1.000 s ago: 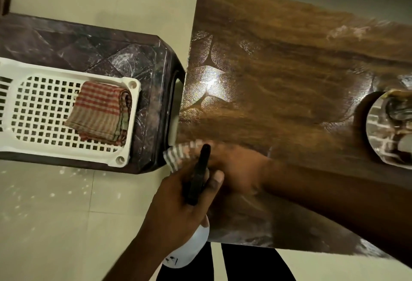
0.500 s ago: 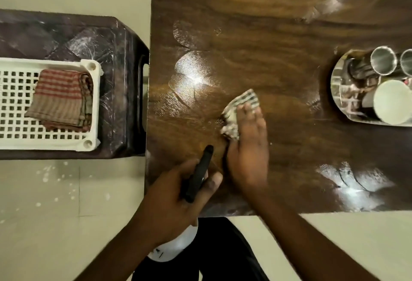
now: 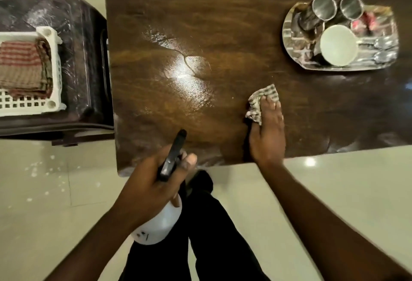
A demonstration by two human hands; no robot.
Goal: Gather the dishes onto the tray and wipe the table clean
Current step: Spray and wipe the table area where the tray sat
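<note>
A dark wooden table [image 3: 223, 24] fills the upper middle, its surface shiny and wet. My right hand [image 3: 266, 131] lies flat on a checked cloth [image 3: 256, 104], pressing it to the table near the front edge. My left hand [image 3: 153, 180] grips a white spray bottle [image 3: 159, 225] with a black nozzle, held just off the table's front left corner. A steel tray [image 3: 294, 57] at the right rear carries two steel tumblers [image 3: 323, 7], a white cup [image 3: 337, 45], spoons [image 3: 379, 49] and a red wrapper.
A dark plastic stool [image 3: 84, 46] stands to the left of the table. On it sits a white perforated basket [image 3: 48, 33] holding a folded striped cloth [image 3: 22, 66]. Pale tiled floor with white specks lies below, and my dark trousers show at the bottom middle.
My right hand has slid the checked cloth rightward across the table, from the left corner toward the tray. My left hand keeps hold of the spray bottle. The view shifted right.
</note>
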